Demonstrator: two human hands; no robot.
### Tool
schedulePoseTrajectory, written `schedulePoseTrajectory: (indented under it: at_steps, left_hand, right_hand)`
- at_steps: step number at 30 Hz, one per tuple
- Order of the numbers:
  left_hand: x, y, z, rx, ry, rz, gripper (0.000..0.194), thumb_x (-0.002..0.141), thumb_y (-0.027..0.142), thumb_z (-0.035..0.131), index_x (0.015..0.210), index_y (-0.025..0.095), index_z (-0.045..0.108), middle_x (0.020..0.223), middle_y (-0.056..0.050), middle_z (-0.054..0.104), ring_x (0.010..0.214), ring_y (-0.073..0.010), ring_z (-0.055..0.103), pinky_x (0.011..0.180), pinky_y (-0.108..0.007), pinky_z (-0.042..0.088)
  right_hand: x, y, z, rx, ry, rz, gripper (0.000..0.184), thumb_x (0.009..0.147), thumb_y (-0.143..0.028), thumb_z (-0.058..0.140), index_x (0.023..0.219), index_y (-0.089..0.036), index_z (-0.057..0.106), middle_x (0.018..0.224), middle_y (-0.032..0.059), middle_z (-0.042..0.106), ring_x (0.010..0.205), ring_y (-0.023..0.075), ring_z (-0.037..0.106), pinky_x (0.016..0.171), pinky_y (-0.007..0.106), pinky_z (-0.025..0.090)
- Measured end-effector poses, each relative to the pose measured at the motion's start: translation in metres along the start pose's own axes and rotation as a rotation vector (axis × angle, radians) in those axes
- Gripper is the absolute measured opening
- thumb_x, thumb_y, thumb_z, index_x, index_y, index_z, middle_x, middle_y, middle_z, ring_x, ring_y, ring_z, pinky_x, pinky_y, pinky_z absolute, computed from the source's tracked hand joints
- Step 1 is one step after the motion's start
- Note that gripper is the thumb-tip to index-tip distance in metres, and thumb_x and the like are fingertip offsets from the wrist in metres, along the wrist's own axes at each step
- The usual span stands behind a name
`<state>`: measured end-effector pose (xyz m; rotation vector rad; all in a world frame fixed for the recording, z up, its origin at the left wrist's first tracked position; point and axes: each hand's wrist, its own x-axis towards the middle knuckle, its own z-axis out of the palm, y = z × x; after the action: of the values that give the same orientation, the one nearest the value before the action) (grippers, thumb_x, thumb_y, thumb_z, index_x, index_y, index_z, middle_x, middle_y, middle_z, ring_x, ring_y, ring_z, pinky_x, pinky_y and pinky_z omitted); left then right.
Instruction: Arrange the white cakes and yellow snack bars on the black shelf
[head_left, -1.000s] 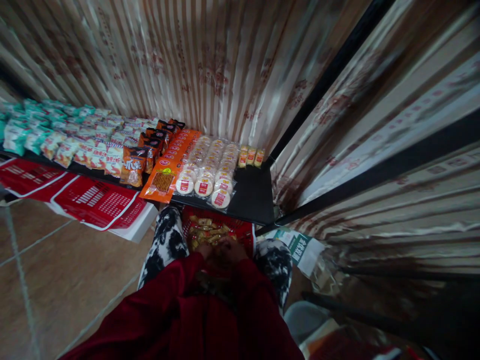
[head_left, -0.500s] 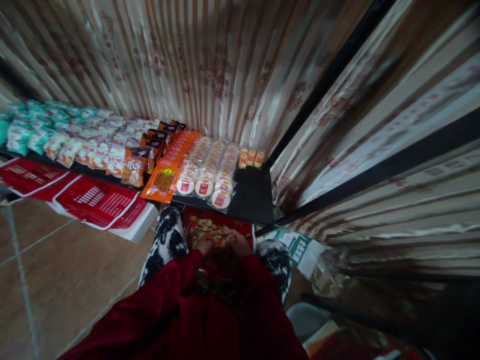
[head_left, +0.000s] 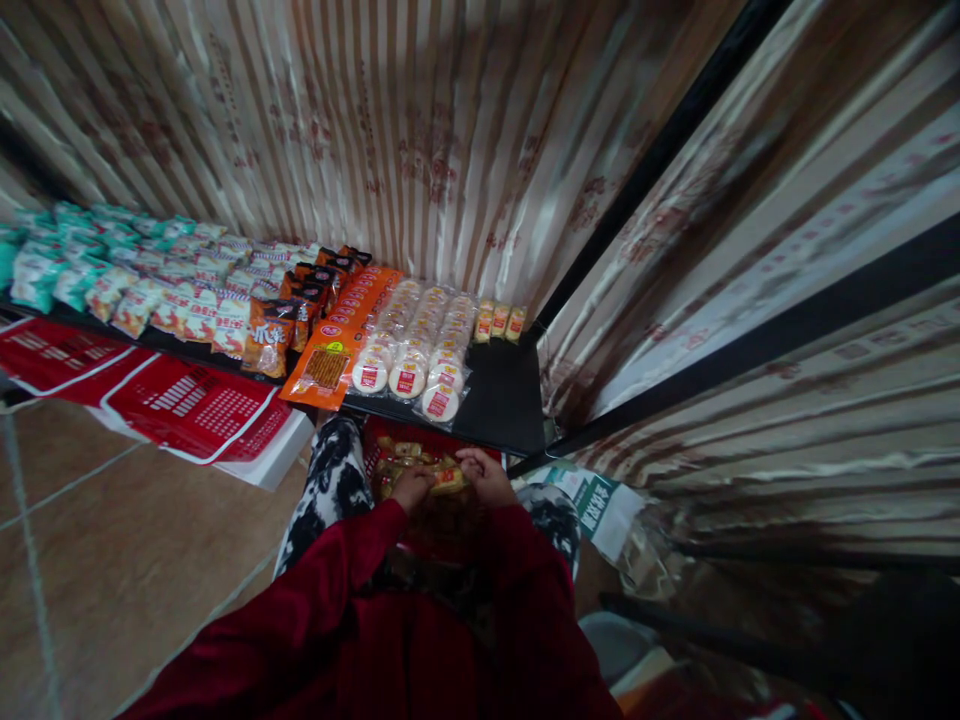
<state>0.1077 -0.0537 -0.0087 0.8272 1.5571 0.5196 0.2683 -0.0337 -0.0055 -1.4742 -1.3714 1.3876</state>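
My left hand is closed on one end of a small yellow snack packet with a red mark. At the packet's other end the fingers of my right hand are curled and appear to pinch it. Both hands are over a red basket between my knees, where several more yellow packets lie. Beyond, on a black shelf, three like packets stand in a row at the back, beside rows of round white crackers in clear wrappers.
Left along the shelf are an orange snack bag, orange-brown bags, white bags and teal bags. Red packaging sits under the shelf. Black frame bars and a striped curtain enclose the right and back.
The yellow packet has come up from the pile and now shows between my hands. My right hand has risen slightly and shifted right. The shelf goods are unchanged.
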Motion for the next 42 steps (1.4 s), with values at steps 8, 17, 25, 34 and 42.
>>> schedulePoseTrajectory:
  at_steps: [8,17,25,34,42]
  left_hand:
    - [-0.014,0.016,-0.003,-0.088,-0.026,0.012,0.013,0.083,0.015,0.045,0.092,0.016,0.055,0.069,0.004,0.055,0.048,-0.0048,0.049,0.05,-0.016,0.045]
    - [-0.027,0.042,-0.005,-0.044,-0.013,0.168,0.026,0.082,0.008,0.044,0.104,0.013,0.055,0.073,0.005,0.047,0.047,-0.0024,0.045,0.051,-0.016,0.044]
    - [-0.022,0.056,-0.011,0.309,0.126,0.39,0.032,0.079,0.016,0.052,0.109,0.015,0.063,0.095,-0.005,0.057,0.08,-0.0109,0.055,0.079,-0.021,0.046]
    - [-0.023,0.08,-0.01,0.402,0.09,0.514,0.034,0.083,0.016,0.046,0.113,0.015,0.062,0.107,-0.008,0.058,0.1,-0.0149,0.055,0.094,-0.025,0.041]
    - [-0.03,0.107,-0.009,0.648,0.061,0.608,0.035,0.085,0.016,0.042,0.113,0.02,0.063,0.106,-0.007,0.06,0.101,-0.0166,0.058,0.094,-0.027,0.043]
  right_hand:
    - [-0.001,-0.014,-0.014,0.057,0.019,0.072,0.042,0.056,-0.045,0.06,0.087,-0.016,0.061,0.072,0.0003,0.057,0.066,0.0134,0.052,0.063,0.026,0.041]
    - [-0.003,0.002,-0.02,0.064,-0.007,0.009,0.045,0.067,-0.054,0.057,0.093,-0.017,0.062,0.081,0.003,0.064,0.07,0.0154,0.057,0.066,0.027,0.044]
    - [-0.005,-0.002,-0.026,0.119,-0.015,-0.002,0.057,0.062,-0.063,0.063,0.094,-0.016,0.063,0.088,0.0064,0.066,0.079,0.0189,0.059,0.073,0.031,0.046]
    - [-0.01,-0.009,-0.028,0.151,0.005,0.007,0.058,0.061,-0.065,0.063,0.094,-0.017,0.062,0.091,0.0085,0.067,0.08,0.0211,0.061,0.073,0.032,0.048]
    - [-0.016,-0.018,-0.032,0.273,-0.023,0.009,0.044,0.068,-0.048,0.066,0.1,-0.017,0.065,0.089,0.0055,0.068,0.079,0.0183,0.062,0.072,0.029,0.048]
